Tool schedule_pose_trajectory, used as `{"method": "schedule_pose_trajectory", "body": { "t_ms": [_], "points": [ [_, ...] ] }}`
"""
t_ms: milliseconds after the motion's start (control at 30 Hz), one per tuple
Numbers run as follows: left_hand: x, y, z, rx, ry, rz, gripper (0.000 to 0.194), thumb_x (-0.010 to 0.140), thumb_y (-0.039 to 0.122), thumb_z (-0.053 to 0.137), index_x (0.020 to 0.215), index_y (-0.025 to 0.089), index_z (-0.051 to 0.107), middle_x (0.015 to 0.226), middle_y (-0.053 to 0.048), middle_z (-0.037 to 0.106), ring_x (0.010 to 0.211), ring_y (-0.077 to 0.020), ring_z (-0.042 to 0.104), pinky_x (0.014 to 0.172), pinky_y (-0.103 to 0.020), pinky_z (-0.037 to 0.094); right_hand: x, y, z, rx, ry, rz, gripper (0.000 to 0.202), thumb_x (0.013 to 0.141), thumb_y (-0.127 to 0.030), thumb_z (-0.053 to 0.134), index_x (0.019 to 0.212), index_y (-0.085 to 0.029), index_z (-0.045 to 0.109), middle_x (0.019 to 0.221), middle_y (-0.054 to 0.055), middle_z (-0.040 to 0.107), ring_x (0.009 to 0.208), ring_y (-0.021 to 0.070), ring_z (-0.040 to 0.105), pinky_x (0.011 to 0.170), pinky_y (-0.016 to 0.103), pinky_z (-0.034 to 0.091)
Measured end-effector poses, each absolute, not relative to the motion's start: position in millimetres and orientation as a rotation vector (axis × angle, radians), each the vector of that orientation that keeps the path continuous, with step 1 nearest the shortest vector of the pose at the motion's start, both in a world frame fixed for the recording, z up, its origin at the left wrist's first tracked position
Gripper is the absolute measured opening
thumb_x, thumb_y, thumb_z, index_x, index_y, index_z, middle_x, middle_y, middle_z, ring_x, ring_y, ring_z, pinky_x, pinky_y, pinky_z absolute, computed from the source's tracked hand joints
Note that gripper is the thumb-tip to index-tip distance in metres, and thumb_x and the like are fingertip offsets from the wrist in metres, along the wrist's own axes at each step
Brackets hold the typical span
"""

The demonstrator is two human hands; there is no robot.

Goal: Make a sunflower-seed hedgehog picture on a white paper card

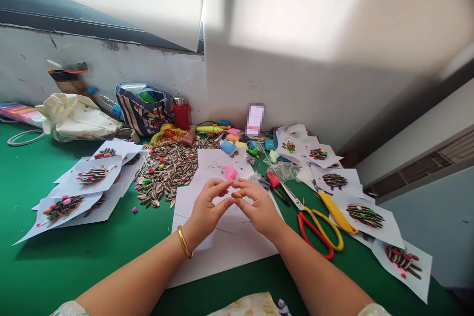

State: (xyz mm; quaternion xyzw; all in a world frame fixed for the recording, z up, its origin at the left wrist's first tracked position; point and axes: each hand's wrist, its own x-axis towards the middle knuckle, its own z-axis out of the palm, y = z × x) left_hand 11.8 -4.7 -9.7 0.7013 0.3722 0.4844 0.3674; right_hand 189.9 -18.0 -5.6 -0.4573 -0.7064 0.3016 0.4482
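My left hand (210,207) and right hand (259,207), fingertips (225,204) meeting over paper (229,252), any grip I cannot tell, seeds (168,173) far left, scissors (298,203) right

On the pale wall (296,79) at the far side, a faint "3" (251,85) reads; the mark beside it is unclear. Handwriting (234,210) on the white paper (255,244) mid-worktop (33,177) is too small to read, as is lettering on the cream bag (76,121) at far left.
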Motion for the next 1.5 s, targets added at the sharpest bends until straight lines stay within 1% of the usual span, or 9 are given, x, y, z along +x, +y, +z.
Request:
{"method": "schedule_pose_trajectory", "body": {
  "t_ms": [133,300,467,633,767,900,1133,1333,1500],
  "points": [
    [11.5,-5.1,-7.3,1.953,0.988,1.178,0.017,0.088,0.034,0.066,0.100,0.027,0.075,0.098,-0.005,0.062,0.095,-0.0196,0.060,0.087,-0.036,0.051,190.3,-20.4,-8.8,-1.158,-1.843,0.641,0.012,0.086,-0.021,0.063,0.091,-0.025,0.073,0.120,0.006,0.068,0.127,0.0254,0.052,0.109,0.049,0.040],
    [13.4,-5.0,-5.8,1.888,1.048,1.282,0.014,0.086,0.036,0.068,0.086,0.023,0.075,0.093,-0.005,0.063,0.093,-0.0200,0.061,0.085,-0.035,0.051,190.0,-22.5,-7.3,-1.210,-1.802,0.685,0.029,0.081,-0.025,0.069,0.111,-0.026,0.070,0.123,0.008,0.067,0.122,0.0261,0.057,0.106,0.048,0.043],
    [13.8,-2.5,-9.3,1.730,1.002,1.275,0.018,0.086,0.038,0.067,0.088,0.022,0.073,0.098,-0.006,0.063,0.097,-0.0204,0.061,0.086,-0.035,0.052,191.2,-19.7,-6.2,-1.133,-1.735,0.867,0.020,0.088,-0.035,0.065,0.106,-0.028,0.072,0.115,0.005,0.071,0.116,0.0235,0.060,0.103,0.044,0.046],
    [12.0,-1.5,-11.3,1.760,0.969,1.132,0.027,0.090,0.038,0.063,0.113,0.025,0.070,0.105,-0.006,0.064,0.097,-0.0193,0.062,0.088,-0.035,0.051,190.7,-18.8,-8.6,-1.133,-1.746,0.822,0.013,0.090,-0.029,0.062,0.096,-0.026,0.073,0.104,0.003,0.073,0.106,0.0216,0.063,0.096,0.040,0.048],
    [12.5,-2.8,-7.1,1.880,1.019,1.095,0.018,0.089,0.037,0.064,0.090,0.023,0.075,0.085,-0.004,0.064,0.084,-0.0179,0.061,0.078,-0.032,0.050,185.7,-23.1,-4.6,-1.173,-1.832,0.746,0.015,0.087,-0.019,0.059,0.092,-0.025,0.071,0.099,0.003,0.073,0.100,0.0212,0.064,0.090,0.038,0.050],
    [13.8,-4.6,-5.5,1.826,1.044,1.191,0.016,0.086,0.035,0.067,0.082,0.021,0.072,0.083,-0.004,0.066,0.082,-0.0181,0.062,0.076,-0.032,0.050,182.9,-26.4,-2.3,-1.223,-1.780,0.790,0.017,0.085,-0.021,0.061,0.099,-0.025,0.070,0.099,0.003,0.072,0.097,0.0213,0.064,0.088,0.036,0.051],
    [10.2,-3.8,-8.2,1.716,0.988,1.137,0.033,0.089,0.038,0.063,0.119,0.025,0.067,0.103,-0.006,0.068,0.093,-0.0193,0.063,0.084,-0.035,0.052,189.3,-21.4,-8.6,-1.145,-1.763,0.793,0.016,0.092,-0.032,0.059,0.101,-0.027,0.071,0.102,0.003,0.073,0.101,0.0214,0.064,0.091,0.038,0.051],
    [11.2,-4.0,-4.2,1.855,1.029,1.136,0.016,0.087,0.034,0.066,0.085,0.022,0.075,0.081,-0.004,0.065,0.080,-0.0179,0.061,0.075,-0.031,0.049,183.1,-23.8,-2.7,-1.162,-1.877,0.622,0.015,0.087,-0.023,0.060,0.096,-0.026,0.072,0.095,0.003,0.073,0.096,0.0219,0.065,0.089,0.038,0.050],
    [12.2,-4.7,-1.2,1.660,0.992,1.141,0.016,0.087,0.035,0.065,0.088,0.022,0.075,0.086,-0.005,0.067,0.083,-0.0185,0.062,0.077,-0.032,0.050,185.4,-23.6,-3.6,-1.145,-1.816,0.763,0.018,0.090,-0.036,0.063,0.104,-0.028,0.072,0.104,0.003,0.073,0.101,0.0223,0.064,0.090,0.038,0.051]
  ]
}}
